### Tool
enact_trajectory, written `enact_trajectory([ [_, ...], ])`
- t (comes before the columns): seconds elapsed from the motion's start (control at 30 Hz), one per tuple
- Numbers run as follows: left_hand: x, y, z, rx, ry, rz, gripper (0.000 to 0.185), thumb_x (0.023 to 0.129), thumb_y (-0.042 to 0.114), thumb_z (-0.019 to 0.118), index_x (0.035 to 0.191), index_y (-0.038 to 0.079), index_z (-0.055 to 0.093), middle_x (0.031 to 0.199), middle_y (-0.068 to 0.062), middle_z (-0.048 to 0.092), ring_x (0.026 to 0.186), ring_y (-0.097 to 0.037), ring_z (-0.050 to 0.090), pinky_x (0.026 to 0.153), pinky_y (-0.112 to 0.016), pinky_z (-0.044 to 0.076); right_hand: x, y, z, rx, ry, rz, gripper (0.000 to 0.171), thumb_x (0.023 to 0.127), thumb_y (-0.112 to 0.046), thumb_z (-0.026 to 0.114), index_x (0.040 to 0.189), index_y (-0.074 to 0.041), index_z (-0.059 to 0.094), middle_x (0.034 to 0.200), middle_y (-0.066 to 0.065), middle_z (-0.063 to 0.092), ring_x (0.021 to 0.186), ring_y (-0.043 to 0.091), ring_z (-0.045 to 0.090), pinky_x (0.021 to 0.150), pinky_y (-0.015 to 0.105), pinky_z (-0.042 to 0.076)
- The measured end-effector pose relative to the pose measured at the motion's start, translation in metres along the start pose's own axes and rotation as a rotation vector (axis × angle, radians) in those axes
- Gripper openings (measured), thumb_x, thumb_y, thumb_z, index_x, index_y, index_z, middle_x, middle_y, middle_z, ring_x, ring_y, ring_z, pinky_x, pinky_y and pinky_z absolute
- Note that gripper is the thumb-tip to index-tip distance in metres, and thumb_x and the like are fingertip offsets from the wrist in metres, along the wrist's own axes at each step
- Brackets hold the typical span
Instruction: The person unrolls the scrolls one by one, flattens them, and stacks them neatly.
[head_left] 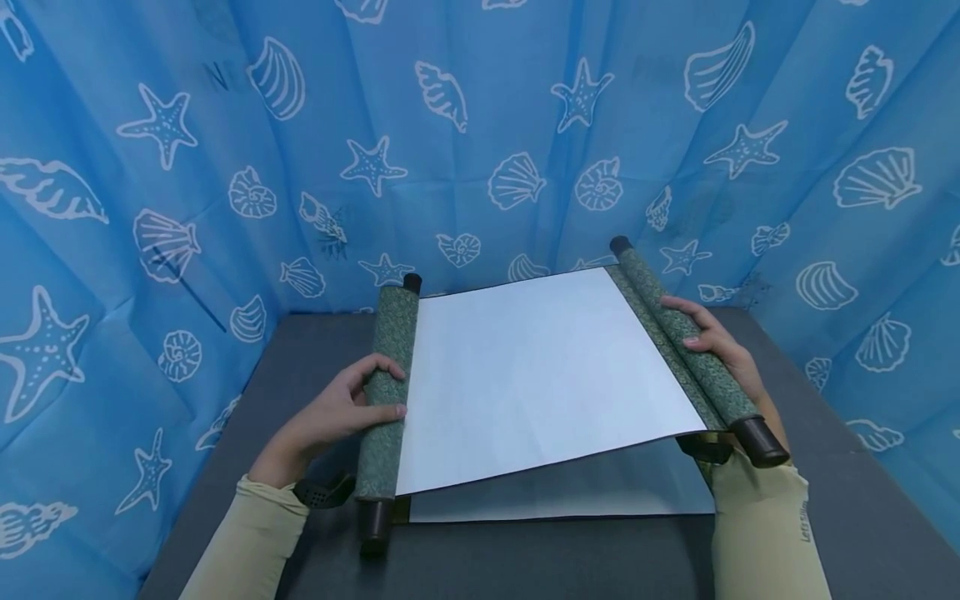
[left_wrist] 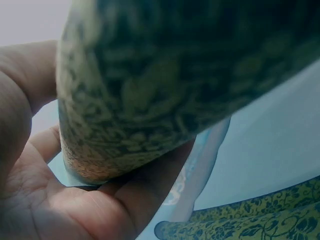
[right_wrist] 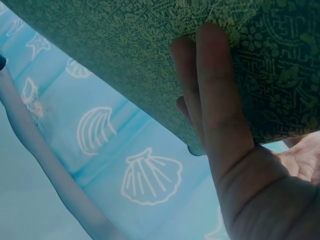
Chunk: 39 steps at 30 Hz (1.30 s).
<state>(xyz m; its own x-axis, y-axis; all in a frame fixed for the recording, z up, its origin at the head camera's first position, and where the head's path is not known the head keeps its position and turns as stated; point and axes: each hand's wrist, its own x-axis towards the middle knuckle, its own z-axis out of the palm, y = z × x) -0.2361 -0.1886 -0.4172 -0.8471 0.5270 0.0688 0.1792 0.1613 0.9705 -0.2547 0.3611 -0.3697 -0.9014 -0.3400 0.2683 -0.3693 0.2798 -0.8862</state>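
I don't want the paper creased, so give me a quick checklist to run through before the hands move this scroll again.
1. Left hand grips the left green patterned roll: ok.
2. Right hand holds the right green patterned roll: ok, fingers lie over it.
3. White paper sheet flat between the rolls, no visible creases: ok.
4. Rolls parallel: not ok, they splay apart toward the near ends.
5. Near edge lifted off the dark grey table: ok.
6. How tightly either roll is wound: cannot tell.

We lose right hand (head_left: 711, 343) palm behind right roller (head_left: 690, 342); left roller (left_wrist: 165, 85) blurred, cropped in left wrist view
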Motion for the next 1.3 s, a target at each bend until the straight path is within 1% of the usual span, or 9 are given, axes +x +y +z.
enact_trajectory([
  [0.07, 0.000, 0.001, 0.000, -0.012, 0.000, -0.006, 0.047, 0.101, 0.008, 0.073, 0.141, 0.004, 0.049, 0.145, -0.014, 0.036, 0.059, -0.012, 0.053, 0.067, -0.036, 0.057, 0.000, 0.001, -0.001, -0.002, 0.000, -0.003, 0.059, 0.110, -0.012, 0.037, 0.168, -0.019, 0.032, 0.168, -0.015, 0.028, 0.157, 0.005, 0.017, 0.104, 0.040, 0.023],
  [0.23, 0.001, 0.002, -0.001, -0.028, 0.007, -0.032, 0.052, 0.102, 0.011, 0.072, 0.148, 0.005, 0.046, 0.159, -0.015, 0.027, 0.088, -0.018, 0.068, 0.078, -0.039, 0.062, -0.002, 0.001, 0.000, 0.024, 0.026, 0.018, 0.058, 0.110, -0.014, 0.037, 0.168, -0.020, 0.033, 0.172, -0.007, 0.026, 0.163, 0.015, 0.011, 0.108, 0.043, 0.020],
  [0.37, 0.001, 0.000, -0.002, 0.000, 0.015, -0.030, 0.051, 0.104, 0.012, 0.069, 0.149, 0.006, 0.046, 0.158, -0.016, 0.029, 0.076, -0.014, 0.060, 0.075, -0.037, 0.058, -0.002, -0.002, 0.001, 0.051, 0.046, 0.053, 0.058, 0.111, -0.015, 0.037, 0.169, -0.021, 0.031, 0.176, 0.001, 0.019, 0.165, 0.024, 0.003, 0.114, 0.053, 0.014],
  [0.57, 0.000, -0.003, -0.003, 0.083, 0.013, -0.006, 0.038, 0.107, 0.014, 0.064, 0.143, 0.005, 0.055, 0.153, -0.019, 0.043, 0.108, -0.017, 0.047, 0.082, -0.035, 0.048, -0.003, -0.004, 0.000, 0.085, 0.054, 0.078, 0.058, 0.112, -0.016, 0.036, 0.169, -0.022, 0.028, 0.178, 0.006, 0.012, 0.166, 0.029, -0.001, 0.115, 0.058, 0.009],
  [0.7, 0.000, -0.004, -0.002, 0.051, -0.018, -0.018, 0.032, 0.105, 0.012, 0.067, 0.134, 0.004, 0.057, 0.148, -0.020, 0.041, 0.084, -0.014, 0.052, 0.074, -0.034, 0.051, -0.004, -0.003, -0.001, 0.096, 0.046, 0.062, 0.059, 0.111, -0.015, 0.036, 0.169, -0.023, 0.028, 0.178, 0.005, 0.011, 0.166, 0.027, -0.003, 0.116, 0.062, 0.004],
  [0.8, 0.000, -0.004, -0.002, 0.044, -0.036, -0.009, 0.029, 0.101, 0.010, 0.072, 0.125, 0.004, 0.057, 0.133, -0.020, 0.046, 0.054, -0.010, 0.037, 0.060, -0.032, 0.050, -0.004, -0.001, -0.002, 0.068, 0.039, 0.034, 0.059, 0.111, -0.014, 0.035, 0.169, -0.021, 0.029, 0.177, 0.002, 0.015, 0.166, 0.022, 0.000, 0.116, 0.063, 0.004],
  [1.03, -0.002, -0.001, 0.000, 0.113, -0.017, 0.005, 0.033, 0.095, 0.013, 0.081, 0.118, 0.007, 0.059, 0.074, 0.000, 0.044, 0.044, -0.019, 0.017, 0.042, -0.032, 0.032, -0.006, -0.001, -0.001, 0.096, 0.044, 0.013, 0.058, 0.111, -0.013, 0.035, 0.169, -0.020, 0.030, 0.176, -0.002, 0.019, 0.164, 0.013, 0.005, 0.117, 0.047, 0.012],
  [1.13, -0.002, 0.000, 0.000, 0.096, -0.011, -0.005, 0.035, 0.095, 0.011, 0.080, 0.118, 0.005, 0.056, 0.076, -0.002, 0.042, 0.043, -0.018, 0.018, 0.043, -0.033, 0.034, -0.008, -0.003, 0.001, 0.182, 0.049, 0.029, 0.058, 0.112, -0.013, 0.034, 0.169, -0.020, 0.029, 0.176, 0.000, 0.015, 0.161, 0.013, 0.010, 0.114, 0.032, 0.020],
  [1.3, 0.000, -0.001, -0.001, 0.056, 0.023, -0.017, 0.040, 0.098, 0.007, 0.075, 0.129, 0.004, 0.050, 0.122, -0.017, 0.046, 0.048, -0.009, 0.028, 0.054, -0.032, 0.044, -0.013, -0.006, 0.003, 0.285, 0.058, 0.035, 0.057, 0.113, -0.012, 0.031, 0.170, -0.020, 0.026, 0.175, 0.002, 0.012, 0.154, 0.013, 0.021, 0.103, 0.022, 0.033],
])
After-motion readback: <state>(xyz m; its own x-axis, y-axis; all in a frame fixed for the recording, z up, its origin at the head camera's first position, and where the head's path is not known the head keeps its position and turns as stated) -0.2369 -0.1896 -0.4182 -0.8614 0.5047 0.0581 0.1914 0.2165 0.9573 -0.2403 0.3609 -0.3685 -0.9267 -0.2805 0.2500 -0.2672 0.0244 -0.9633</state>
